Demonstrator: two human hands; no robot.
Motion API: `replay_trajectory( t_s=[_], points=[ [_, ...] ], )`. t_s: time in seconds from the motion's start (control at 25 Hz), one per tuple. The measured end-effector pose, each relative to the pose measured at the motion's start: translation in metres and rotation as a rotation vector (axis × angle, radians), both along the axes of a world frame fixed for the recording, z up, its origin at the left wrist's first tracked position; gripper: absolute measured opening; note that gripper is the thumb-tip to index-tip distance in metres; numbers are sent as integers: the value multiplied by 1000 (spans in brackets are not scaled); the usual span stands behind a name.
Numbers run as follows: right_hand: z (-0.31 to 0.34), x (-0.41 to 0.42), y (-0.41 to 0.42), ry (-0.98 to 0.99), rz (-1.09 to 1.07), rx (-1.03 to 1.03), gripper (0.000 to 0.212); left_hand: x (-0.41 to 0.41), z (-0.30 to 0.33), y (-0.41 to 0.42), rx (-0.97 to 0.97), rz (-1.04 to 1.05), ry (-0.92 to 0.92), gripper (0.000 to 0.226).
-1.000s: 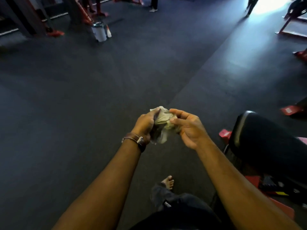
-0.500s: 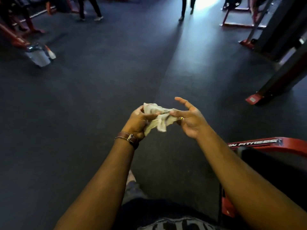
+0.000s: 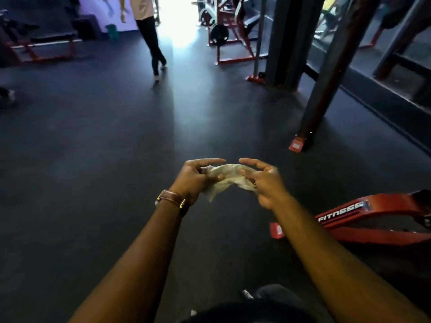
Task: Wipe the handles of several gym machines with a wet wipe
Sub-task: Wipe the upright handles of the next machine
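Observation:
A crumpled pale wet wipe (image 3: 227, 179) is stretched between both hands at chest height above the dark floor. My left hand (image 3: 194, 177), with a brown watch strap at the wrist, pinches its left end between thumb and fingers. My right hand (image 3: 262, 180) pinches its right end, with the upper fingers spread out. A loose corner of the wipe hangs down under my left hand. No machine handle is close to the hands.
A red machine base (image 3: 373, 215) lettered "FITNESS" lies on the floor at the right. Dark uprights with red feet (image 3: 297, 144) stand further right. A person (image 3: 151, 36) walks at the back, near a red weight machine (image 3: 231, 33) and a red bench (image 3: 42, 47).
The view has swung right and up, bringing the uprights and far machines into sight. The hands have drawn the bunched wipe out wider between them.

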State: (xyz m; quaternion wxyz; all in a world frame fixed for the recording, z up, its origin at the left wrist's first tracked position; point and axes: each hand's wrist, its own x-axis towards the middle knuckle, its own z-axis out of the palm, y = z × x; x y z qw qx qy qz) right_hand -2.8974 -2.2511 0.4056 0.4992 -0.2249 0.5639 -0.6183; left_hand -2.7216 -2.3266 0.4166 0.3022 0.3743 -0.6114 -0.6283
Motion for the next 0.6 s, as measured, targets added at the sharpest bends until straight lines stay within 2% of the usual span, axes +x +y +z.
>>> replay_trajectory(
  t_s=[0.08, 0.2, 0.32, 0.4, 0.48, 0.6],
  points=[
    [7, -26, -29, 69, -28, 33, 17, -25, 1, -50, -63, -127, -97, 37],
    [0, -74, -71, 202, 14, 31, 28, -84, -8, -117, -241, -264, -268, 40],
    [-18, -130, -117, 500, -51, 84, 39, -154, -31, -177, -508, -238, -468, 16],
    [-27, -178, -150, 574, -144, 111, 28, -207, -48, -217, -590, -166, -563, 11],
    [-29, -226, -181, 565, -240, 129, 17, -258, -56, -251, -678, -145, -591, 14],
    [-29, -292, -219, 535, -341, 127, 14, -324, -50, -281, -855, -259, -430, 12]
  ],
)
